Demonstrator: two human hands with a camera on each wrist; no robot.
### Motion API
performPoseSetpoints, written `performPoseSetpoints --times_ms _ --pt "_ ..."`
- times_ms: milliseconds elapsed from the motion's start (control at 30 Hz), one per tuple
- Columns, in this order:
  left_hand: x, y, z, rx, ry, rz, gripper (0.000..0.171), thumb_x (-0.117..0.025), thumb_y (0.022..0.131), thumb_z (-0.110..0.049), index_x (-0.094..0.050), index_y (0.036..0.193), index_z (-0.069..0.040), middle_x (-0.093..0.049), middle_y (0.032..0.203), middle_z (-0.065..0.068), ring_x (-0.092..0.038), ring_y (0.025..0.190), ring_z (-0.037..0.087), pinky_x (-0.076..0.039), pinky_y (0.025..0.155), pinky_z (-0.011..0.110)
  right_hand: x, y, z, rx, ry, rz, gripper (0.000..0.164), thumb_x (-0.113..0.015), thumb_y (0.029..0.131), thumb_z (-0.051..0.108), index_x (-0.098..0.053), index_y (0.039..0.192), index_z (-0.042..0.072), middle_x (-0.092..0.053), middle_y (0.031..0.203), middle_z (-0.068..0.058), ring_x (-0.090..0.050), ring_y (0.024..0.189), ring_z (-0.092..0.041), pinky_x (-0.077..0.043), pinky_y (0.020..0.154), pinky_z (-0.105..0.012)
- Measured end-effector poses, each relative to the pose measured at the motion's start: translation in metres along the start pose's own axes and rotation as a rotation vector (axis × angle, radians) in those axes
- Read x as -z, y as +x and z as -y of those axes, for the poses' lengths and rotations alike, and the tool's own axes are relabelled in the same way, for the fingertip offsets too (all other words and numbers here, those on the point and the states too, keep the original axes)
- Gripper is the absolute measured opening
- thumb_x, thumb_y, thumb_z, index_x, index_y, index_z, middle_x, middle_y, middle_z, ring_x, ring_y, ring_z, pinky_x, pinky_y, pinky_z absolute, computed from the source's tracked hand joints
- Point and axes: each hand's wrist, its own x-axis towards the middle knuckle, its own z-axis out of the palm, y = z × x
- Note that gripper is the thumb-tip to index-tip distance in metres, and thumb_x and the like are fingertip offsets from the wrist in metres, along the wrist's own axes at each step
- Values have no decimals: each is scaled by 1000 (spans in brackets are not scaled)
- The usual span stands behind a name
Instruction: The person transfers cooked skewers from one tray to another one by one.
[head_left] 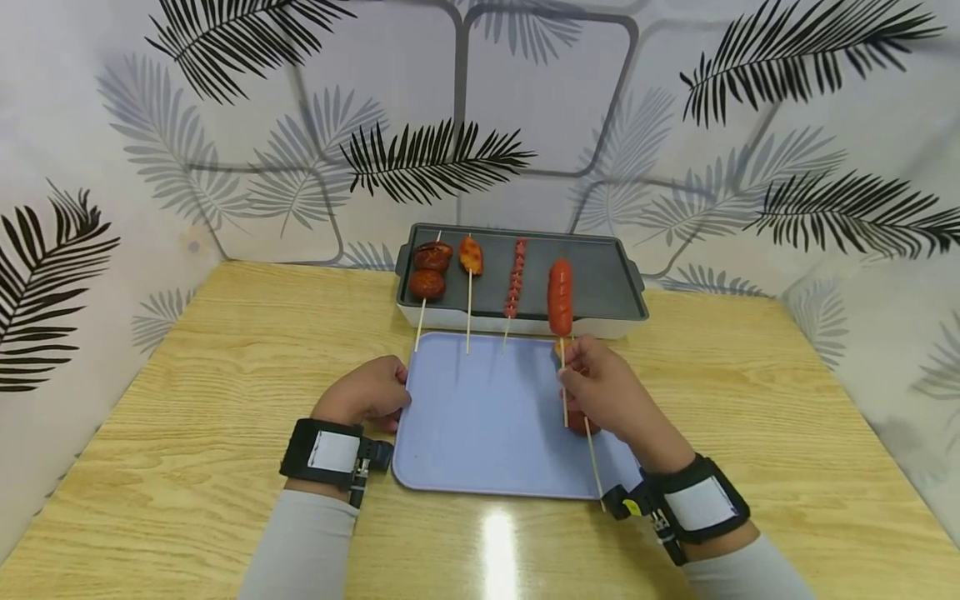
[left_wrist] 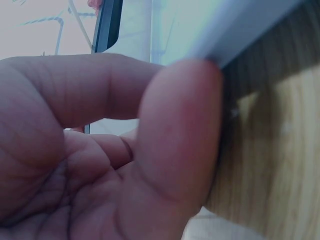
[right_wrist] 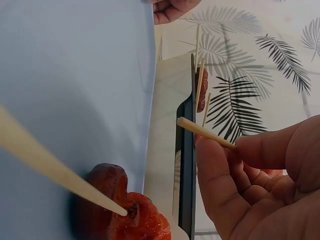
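Note:
My right hand (head_left: 600, 387) pinches the bare wooden stick of a sausage skewer (head_left: 560, 298) between thumb and fingers. The scored red sausage points up and away, overlapping the front of the grill pan (head_left: 596, 267) in the head view. In the right wrist view the stick's end (right_wrist: 205, 132) juts out past the fingertips. My left hand (head_left: 367, 392) grips the left rim of a light blue tray (head_left: 472, 417), its thumb (left_wrist: 180, 130) at the edge. On the tray's right side, partly hidden by my right hand, lies another skewer with dark red pieces (right_wrist: 107, 200).
Across the pan lie a skewer with two browned pieces (head_left: 429, 284), one with an orange-brown piece (head_left: 470, 255) and one with thin pink-red pieces (head_left: 515, 279). Their sticks overhang the pan's front, toward the tray. A leaf-patterned cloth (head_left: 420, 108) stands behind the wooden table (head_left: 225, 400).

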Motion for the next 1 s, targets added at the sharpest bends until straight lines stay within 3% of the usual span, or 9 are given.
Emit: performPoseSetpoints --times_ms 167,567,1000 --pt "0 0 1 -2 -4 1 18 -52 85 8 -53 103 4 -54 83 14 -55 57 19 -52 52 27 -3 -1 -2 16 25 23 13 -53 98 0 -49 110 -4 -57 93 -17 -62 75 -26 -59 66 -37" --pt "2 1 0 -4 11 15 21 -53 87 7 -51 108 3 -54 87 15 -56 61 21 -52 53 27 -6 -10 -3 -34 14 73 13 -54 98 2 -48 108 -3 -59 88 -15 -62 68 -22 -59 66 -40" --pt "2 0 1 -6 -6 24 21 -54 87 7 -50 108 4 -54 87 16 -55 60 20 -52 53 26 -17 -19 -16 -75 -37 143 10 -57 93 0 -51 100 -1 -58 80 -11 -61 65 -20 -58 61 -34"
